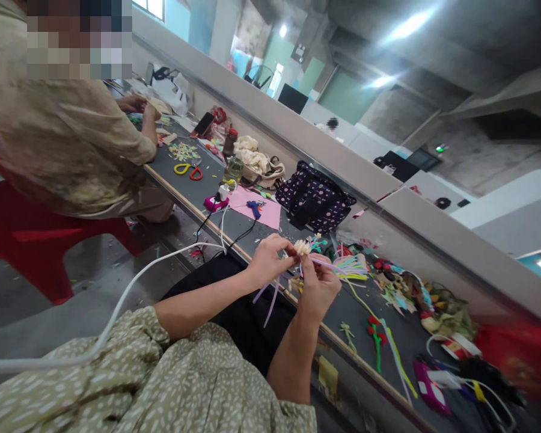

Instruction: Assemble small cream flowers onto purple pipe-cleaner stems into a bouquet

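My left hand (270, 260) and my right hand (318, 287) are held close together just above the near edge of the dark worktable (234, 225). Both are closed in a pinch on a small cream paper flower (303, 246) with thin lilac strips (270, 294) hanging down from it. More lilac strips run right from the flower toward a bundle of coloured strips (351, 267) lying on the table.
A dark polka-dot bag (313, 195), a pink sheet (255, 207) with a blue glue gun (255, 207), a bottle (232, 168) and craft scraps (415, 294) lie on the table. Another person (58, 132) sits on a red chair (36, 240) at left. A white cable (130, 282) crosses my lap.
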{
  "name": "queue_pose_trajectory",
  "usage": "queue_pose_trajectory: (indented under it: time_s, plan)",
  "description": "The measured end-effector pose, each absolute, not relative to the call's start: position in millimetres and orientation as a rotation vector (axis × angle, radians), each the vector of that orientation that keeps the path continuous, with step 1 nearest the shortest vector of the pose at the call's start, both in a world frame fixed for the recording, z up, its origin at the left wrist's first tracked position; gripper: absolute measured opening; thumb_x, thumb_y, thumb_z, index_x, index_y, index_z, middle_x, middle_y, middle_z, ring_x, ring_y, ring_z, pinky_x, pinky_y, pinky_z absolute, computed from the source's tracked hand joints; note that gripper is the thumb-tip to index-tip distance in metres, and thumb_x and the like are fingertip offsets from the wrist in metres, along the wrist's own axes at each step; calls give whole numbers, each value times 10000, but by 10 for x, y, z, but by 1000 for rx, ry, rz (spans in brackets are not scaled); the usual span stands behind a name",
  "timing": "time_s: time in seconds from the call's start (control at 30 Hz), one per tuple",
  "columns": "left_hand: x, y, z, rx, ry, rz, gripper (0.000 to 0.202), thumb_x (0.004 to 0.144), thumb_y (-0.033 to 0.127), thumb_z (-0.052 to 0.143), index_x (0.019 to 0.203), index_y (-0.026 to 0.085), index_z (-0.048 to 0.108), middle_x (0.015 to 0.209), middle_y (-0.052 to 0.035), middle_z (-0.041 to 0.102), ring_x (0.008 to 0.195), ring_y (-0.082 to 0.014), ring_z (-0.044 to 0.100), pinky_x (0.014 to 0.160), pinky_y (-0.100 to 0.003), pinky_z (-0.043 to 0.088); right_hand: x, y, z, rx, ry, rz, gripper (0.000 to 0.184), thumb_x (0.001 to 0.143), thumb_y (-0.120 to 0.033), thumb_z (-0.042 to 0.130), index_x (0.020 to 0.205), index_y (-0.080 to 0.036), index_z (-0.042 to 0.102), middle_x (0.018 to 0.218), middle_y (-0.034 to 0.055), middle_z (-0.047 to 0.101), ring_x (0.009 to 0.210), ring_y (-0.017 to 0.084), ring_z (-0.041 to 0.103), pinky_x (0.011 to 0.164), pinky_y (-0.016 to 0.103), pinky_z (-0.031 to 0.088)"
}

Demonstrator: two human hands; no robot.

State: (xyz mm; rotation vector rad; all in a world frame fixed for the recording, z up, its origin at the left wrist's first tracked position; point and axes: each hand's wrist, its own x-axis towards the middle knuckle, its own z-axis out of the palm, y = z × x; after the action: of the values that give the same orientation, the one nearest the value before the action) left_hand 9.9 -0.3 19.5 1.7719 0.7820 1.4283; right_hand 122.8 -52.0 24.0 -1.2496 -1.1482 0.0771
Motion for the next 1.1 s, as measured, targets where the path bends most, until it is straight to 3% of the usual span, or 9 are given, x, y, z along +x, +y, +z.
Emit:
queue_pose_trajectory:
  time_s: [0.2,0.4,0.83,1.1]
  plan:
    - [99,18,196,1584,666,1451,77,687,234,723,681,164,692,709,-21,623,749,-148,568,724,-264,427,1204,-531,245,-1196,-1137,117,166,760,-329,659,791,-167,632,824,22,604,796,159,582,786,335,472]
    - [119,26,194,1177,462,1210,238,615,334,778,673,123,682,631,-13,621,613,-120,552,633,-253,414,1222,-519,258,-1149,-1143,188,139,756,-299,668,774,-163,643,824,24,602,816,163,582,795,337,471]
    - [68,107,138,944,177,792,290,575,301,828,718,103,670,685,-41,671,649,-113,612,672,-232,452,1326,-451,221,-1042,-1002,617,140,668,-289,723,709,-183,641,802,-5,630,620,106,567,582,255,454]
    - [126,208,96,883,220,709,319,597,336,812,778,105,688,757,-59,676,685,-119,616,671,-244,453,1332,-413,278,-1061,-1079,369,165,704,-293,707,715,-154,619,789,12,588,711,131,569,668,288,484]
